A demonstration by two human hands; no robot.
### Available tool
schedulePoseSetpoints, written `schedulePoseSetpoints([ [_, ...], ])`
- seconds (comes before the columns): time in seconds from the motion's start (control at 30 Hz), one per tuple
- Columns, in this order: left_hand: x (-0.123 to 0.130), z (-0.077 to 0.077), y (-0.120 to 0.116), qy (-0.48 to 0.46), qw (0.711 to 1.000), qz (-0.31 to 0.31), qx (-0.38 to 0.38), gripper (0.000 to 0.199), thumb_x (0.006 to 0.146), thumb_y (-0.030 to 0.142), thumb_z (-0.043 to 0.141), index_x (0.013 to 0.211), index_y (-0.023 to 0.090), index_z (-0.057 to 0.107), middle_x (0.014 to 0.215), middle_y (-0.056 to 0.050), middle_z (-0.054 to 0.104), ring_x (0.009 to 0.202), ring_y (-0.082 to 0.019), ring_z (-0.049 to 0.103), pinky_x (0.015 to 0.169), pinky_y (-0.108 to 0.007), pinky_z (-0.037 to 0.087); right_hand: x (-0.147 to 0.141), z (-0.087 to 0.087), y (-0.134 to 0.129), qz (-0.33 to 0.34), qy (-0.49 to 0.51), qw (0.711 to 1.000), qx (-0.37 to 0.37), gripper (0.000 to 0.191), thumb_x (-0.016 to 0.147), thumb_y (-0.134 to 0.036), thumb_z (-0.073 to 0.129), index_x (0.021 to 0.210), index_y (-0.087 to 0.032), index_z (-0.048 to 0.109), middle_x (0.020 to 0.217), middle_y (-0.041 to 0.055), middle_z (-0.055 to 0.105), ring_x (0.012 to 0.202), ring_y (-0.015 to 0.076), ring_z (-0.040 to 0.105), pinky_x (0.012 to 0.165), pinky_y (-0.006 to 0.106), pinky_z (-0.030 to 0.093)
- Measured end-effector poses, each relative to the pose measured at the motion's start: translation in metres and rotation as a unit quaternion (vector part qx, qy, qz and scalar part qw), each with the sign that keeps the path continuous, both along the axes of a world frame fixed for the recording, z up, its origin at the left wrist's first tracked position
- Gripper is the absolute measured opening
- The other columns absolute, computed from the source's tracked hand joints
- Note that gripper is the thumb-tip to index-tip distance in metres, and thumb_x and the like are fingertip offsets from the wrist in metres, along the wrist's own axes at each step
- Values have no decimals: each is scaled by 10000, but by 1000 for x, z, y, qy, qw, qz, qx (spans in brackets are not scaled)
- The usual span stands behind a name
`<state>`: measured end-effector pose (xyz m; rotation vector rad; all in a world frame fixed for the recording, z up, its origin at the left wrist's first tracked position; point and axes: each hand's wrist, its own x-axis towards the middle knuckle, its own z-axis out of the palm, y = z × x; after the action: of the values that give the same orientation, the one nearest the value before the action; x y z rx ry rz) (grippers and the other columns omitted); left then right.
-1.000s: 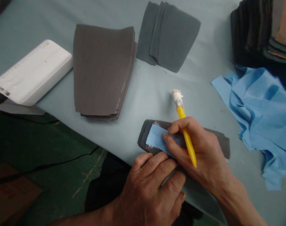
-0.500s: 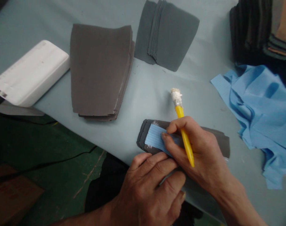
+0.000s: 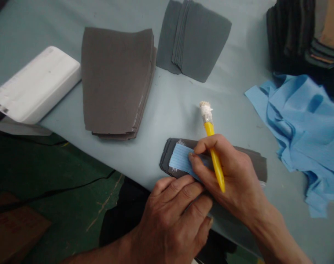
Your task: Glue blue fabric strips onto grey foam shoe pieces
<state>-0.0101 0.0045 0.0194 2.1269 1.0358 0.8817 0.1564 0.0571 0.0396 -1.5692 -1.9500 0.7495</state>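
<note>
A yellow-handled brush (image 3: 217, 167) with whitish, caked bristles sits in my right hand (image 3: 232, 176), bristles pointing up and away. The same hand presses its thumb and index finger onto a light-blue fabric strip (image 3: 180, 158) with fine lines. That strip lies on a narrow fanned stack of dark grey sheets (image 3: 164, 161), where whitish smears show beside its end. My left hand (image 3: 177, 212) is at the near edge of this stack, fingers bent and close together. Its fingertips are partly hidden by the stack edge and my right hand.
Brown-grey sheets (image 3: 117, 80) are piled to the left, beside a white box-shaped device (image 3: 37, 84). Grey sheets (image 3: 205, 40) lie fanned at the back. Crumpled blue fabric (image 3: 301, 117) and a dark stack (image 3: 285, 36) occupy the right. The table edge (image 3: 101, 159) runs diagonally at lower left.
My left hand has slipped slightly down and left, drawing a little away from the right hand. The right hand keeps its place on the blue strip, with the brush held the same way.
</note>
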Motion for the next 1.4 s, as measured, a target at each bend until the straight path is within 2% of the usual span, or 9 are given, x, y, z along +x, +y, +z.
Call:
schedulePoseSetpoints([
  [0.47, 1, 0, 2, -2, 1000, 2, 4, 148, 1058, 189, 581, 1139, 159, 701, 1161, -30, 804, 1150, -196, 725, 1028, -357, 453, -1, 1, -1, -1, -10, 1000, 4, 191, 961, -88, 614, 967, -254, 517, 715, -115, 469, 539, 65, 403, 552, 185, 362],
  [0.77, 0, -1, 2, -5, 1000, 6, 8, 161, 1063, 183, 573, 1140, 161, 712, 1140, -23, 813, 1138, -187, 734, 995, -362, 472, -2, 1, -1, -3, -12, 1000, 6, 172, 961, -100, 600, 973, -251, 518, 731, -109, 499, 559, 65, 440, 564, 186, 370],
  [1.17, 1, 3, 4, -5, 1000, 9, 0, 146, 1045, 180, 577, 1088, 183, 717, 1132, -28, 818, 1101, -194, 749, 962, -386, 509, -3, 1, -2, -12, -30, 999, 4, 158, 955, -118, 604, 967, -256, 527, 712, -94, 513, 524, 88, 418, 541, 223, 362],
  [1.4, -8, 9, 5, -53, 998, -2, -15, 129, 1055, 163, 590, 1142, 184, 683, 1095, -17, 826, 1089, -162, 760, 981, -344, 550, -6, 3, 0, -12, -52, 998, 19, 143, 948, -134, 578, 958, -259, 509, 711, -82, 541, 528, 101, 445, 552, 239, 372],
])
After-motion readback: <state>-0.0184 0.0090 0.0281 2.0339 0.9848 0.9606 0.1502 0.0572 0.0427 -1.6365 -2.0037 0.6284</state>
